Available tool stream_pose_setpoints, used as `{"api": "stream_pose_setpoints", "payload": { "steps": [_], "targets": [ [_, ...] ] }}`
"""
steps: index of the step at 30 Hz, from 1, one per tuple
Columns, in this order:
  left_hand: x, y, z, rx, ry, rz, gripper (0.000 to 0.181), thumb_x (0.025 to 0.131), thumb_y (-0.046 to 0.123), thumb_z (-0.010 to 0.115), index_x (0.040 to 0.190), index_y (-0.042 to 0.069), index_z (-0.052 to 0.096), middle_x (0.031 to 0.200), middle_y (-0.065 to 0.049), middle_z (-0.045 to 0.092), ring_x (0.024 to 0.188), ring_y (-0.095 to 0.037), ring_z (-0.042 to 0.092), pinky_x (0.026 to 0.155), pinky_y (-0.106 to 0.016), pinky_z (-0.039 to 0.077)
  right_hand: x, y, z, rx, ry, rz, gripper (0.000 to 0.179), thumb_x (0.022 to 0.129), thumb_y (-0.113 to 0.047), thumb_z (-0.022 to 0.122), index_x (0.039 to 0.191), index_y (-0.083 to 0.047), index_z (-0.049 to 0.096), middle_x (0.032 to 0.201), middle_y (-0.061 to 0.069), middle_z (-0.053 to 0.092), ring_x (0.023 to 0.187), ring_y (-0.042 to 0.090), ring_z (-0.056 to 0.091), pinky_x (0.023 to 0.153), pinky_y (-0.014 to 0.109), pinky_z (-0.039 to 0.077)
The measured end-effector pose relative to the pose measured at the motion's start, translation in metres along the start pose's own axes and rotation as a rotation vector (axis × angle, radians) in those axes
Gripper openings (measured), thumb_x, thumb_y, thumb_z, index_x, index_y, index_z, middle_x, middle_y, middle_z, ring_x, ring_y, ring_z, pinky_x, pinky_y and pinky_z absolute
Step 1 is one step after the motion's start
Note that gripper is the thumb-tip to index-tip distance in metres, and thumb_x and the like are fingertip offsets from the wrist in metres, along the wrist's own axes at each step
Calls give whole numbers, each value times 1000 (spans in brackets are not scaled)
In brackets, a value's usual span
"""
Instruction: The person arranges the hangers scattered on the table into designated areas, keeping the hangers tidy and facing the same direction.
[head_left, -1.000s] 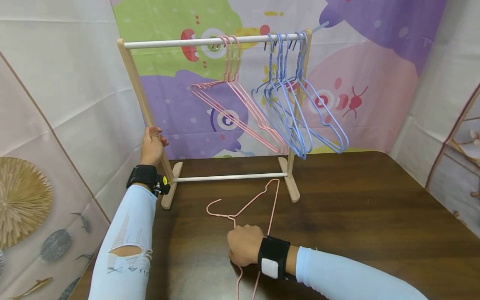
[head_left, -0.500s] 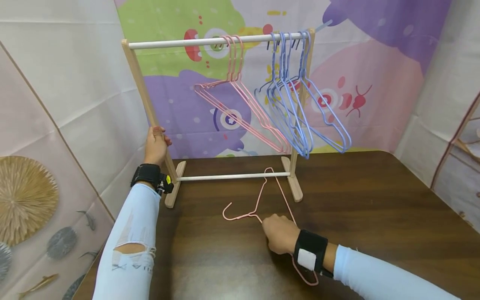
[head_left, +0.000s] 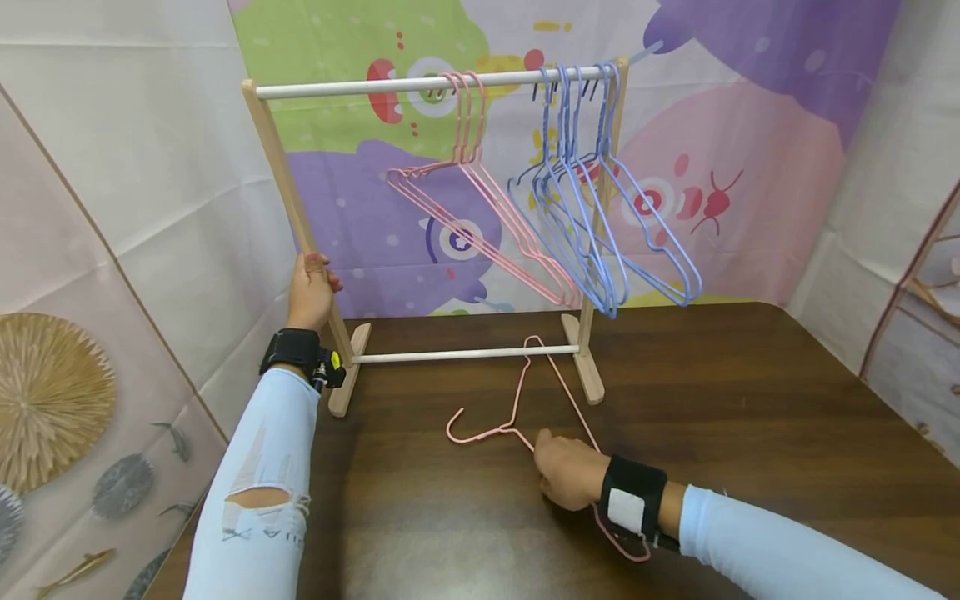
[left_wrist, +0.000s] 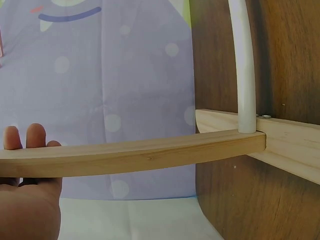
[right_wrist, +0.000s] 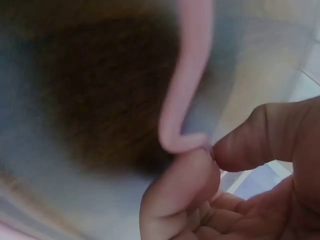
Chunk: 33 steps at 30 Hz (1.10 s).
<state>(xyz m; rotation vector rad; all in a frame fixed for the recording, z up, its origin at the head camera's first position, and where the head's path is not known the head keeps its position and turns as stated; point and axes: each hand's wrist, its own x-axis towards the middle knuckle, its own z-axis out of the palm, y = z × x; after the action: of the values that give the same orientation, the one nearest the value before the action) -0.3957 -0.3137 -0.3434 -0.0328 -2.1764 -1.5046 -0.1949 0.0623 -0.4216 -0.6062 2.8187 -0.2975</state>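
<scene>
My left hand (head_left: 310, 293) grips the left wooden post (head_left: 279, 175) of a small garment rack. In the left wrist view, fingertips (left_wrist: 36, 136) show past the far side of that post (left_wrist: 150, 155). Over the table, my right hand (head_left: 572, 472) holds a pink wire hanger (head_left: 517, 398) by one arm near its neck. Its hook points left, and one end lies in front of the rack's lower bar. The right wrist view has thumb and forefinger pinching the pink wire (right_wrist: 192, 50). Part of the hanger is hidden behind the right hand and wrist.
From the rack's white top rail (head_left: 337, 88) hang three pink hangers (head_left: 468, 158) near the middle and several blue hangers (head_left: 577, 183) at the right end. A white lower bar (head_left: 465, 354) joins the rack's feet on the brown table (head_left: 750, 433). Patterned cloth hangs behind.
My right hand has moved right, and the pink hanger has turned with it, its hook shifting right. The left hand still grips the post.
</scene>
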Motion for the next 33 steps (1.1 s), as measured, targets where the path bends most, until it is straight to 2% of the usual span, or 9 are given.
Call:
{"api": "stream_pose_setpoints", "payload": {
  "steps": [7, 11, 17, 20, 24, 27, 33],
  "targets": [
    [1, 0, -1, 8, 6, 12, 63, 107, 50, 14, 128, -3, 41, 93, -9, 49, 81, -12, 57, 90, -33, 51, -5, 2, -3, 106, -38, -29, 28, 91, -10, 74, 103, 3, 53, 79, 8, 56, 75, 26, 61, 72, 48, 54],
    [1, -2, -1, 6, 9, 16, 61, 107, 49, 15, 125, -2, 42, 91, -9, 49, 80, -12, 57, 87, -30, 50, -10, 2, -3, 152, -41, -56, 27, 90, -9, 73, 102, 2, 51, 77, 6, 55, 72, 24, 59, 69, 47, 53],
    [1, -4, -1, 11, 3, 19, 63, 107, 49, 14, 127, -4, 41, 91, -9, 49, 81, -11, 57, 87, -30, 50, -19, 5, -4, 207, 10, -202, 19, 87, -5, 70, 86, -7, 51, 70, 0, 52, 62, 15, 52, 56, 33, 47],
    [1, -2, -1, 7, 1, 18, 64, 107, 49, 13, 129, -5, 40, 92, -9, 48, 81, -12, 57, 88, -31, 50, -25, 5, -6, 244, 17, -257, 19, 90, -4, 68, 82, -11, 52, 68, -4, 51, 56, 9, 51, 51, 28, 45],
    [1, -2, -1, -4, 6, 13, 62, 107, 49, 14, 127, -3, 41, 91, -8, 48, 81, -12, 57, 89, -31, 51, -33, -1, -12, 327, -35, -249, 22, 95, -4, 69, 81, -12, 55, 59, -5, 54, 43, 3, 53, 42, 24, 47],
    [2, -3, -1, -5, 15, 12, 61, 107, 49, 14, 125, -2, 42, 91, -8, 49, 81, -12, 57, 88, -30, 51, -37, -8, -17, 387, -71, -234, 23, 96, -3, 69, 80, -12, 55, 54, -4, 55, 36, 3, 54, 37, 25, 48],
    [2, -4, 0, 7, 11, 17, 63, 107, 48, 14, 128, -4, 41, 91, -9, 49, 81, -12, 57, 89, -32, 50, -40, -21, -29, 533, -120, -231, 21, 96, 1, 68, 84, -9, 55, 56, 0, 57, 39, 9, 57, 39, 29, 52]
  ]
}}
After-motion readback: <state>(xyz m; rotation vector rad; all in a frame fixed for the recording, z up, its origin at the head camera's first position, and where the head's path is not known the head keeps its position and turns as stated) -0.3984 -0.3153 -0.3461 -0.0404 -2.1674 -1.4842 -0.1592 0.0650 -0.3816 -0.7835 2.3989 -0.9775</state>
